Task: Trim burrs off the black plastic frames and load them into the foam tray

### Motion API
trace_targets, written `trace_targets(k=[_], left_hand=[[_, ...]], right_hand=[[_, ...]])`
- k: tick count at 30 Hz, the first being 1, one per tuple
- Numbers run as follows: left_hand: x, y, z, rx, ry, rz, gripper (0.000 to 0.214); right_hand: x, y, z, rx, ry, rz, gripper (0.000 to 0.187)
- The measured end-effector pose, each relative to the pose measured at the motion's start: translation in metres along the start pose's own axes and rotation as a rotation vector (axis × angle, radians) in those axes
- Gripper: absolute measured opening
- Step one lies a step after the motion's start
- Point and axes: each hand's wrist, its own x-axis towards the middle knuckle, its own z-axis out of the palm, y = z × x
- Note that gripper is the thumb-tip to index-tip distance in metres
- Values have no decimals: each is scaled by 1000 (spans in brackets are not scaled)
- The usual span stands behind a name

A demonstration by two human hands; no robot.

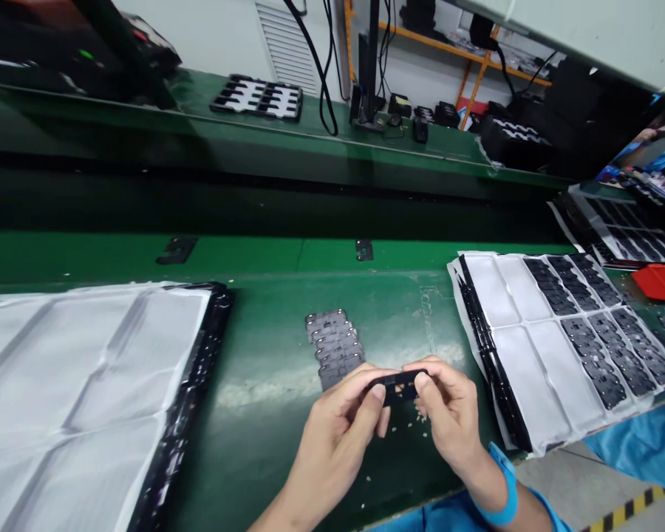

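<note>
Between them, my left hand (338,428) and my right hand (448,410) pinch a small flat black plastic part (400,386) with cut-outs, one hand at each end. Thumbs are on the near side, and the other fingers go behind it. Just beyond my left hand lies an overlapping row of similar dark parts (335,343) on the green bench. Tiny pale bits (421,414) are scattered on the bench below the held part. My right wrist wears a blue band (502,488).
On the right, a stacked tray with white lining (524,347) holds rows of dark parts. A large white-lined tray (89,362) fills the left. Two loose black parts (364,250) (178,250) lie farther back. A red scoop-like item (660,282) sits far right, near a person's blue sleeve (643,443).
</note>
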Motion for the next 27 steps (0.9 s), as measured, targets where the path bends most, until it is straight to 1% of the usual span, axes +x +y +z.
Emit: trace_targets(k=[6,9,11,13,15,16,18,20,22,25,27], left_hand=[[-1,-1,-2,89,-11,72,24],[-3,-3,-3,115,-29,74,25],[-6,-7,-5,123,-46,28,27],[-12,-12,-11,141,-74,-51,29],[-17,-18,-19,208,-89,-115,29],[-18,-21,-25,268,-88,-129,29],[-16,-26,-38,420,-69,-115,26],[-7,-29,-51,564,-34,-66,20],[7,-31,-61,670,-13,-29,19],[24,-36,-68,810,-58,-60,21],[27,-41,-68,909,-106,-118,22]], right_hand=[[3,-2,2,-6,21,4,27],[3,1,3,7,33,75,28],[0,7,3,33,9,172,30],[-3,15,4,45,-48,268,31],[-3,23,7,16,-108,307,31],[-2,26,10,-14,-138,299,31],[5,32,21,-111,-204,232,28],[15,36,33,-246,-267,125,26],[24,40,46,-360,-302,37,24],[31,45,57,-440,-311,1,21],[30,45,59,-539,-327,8,23]])
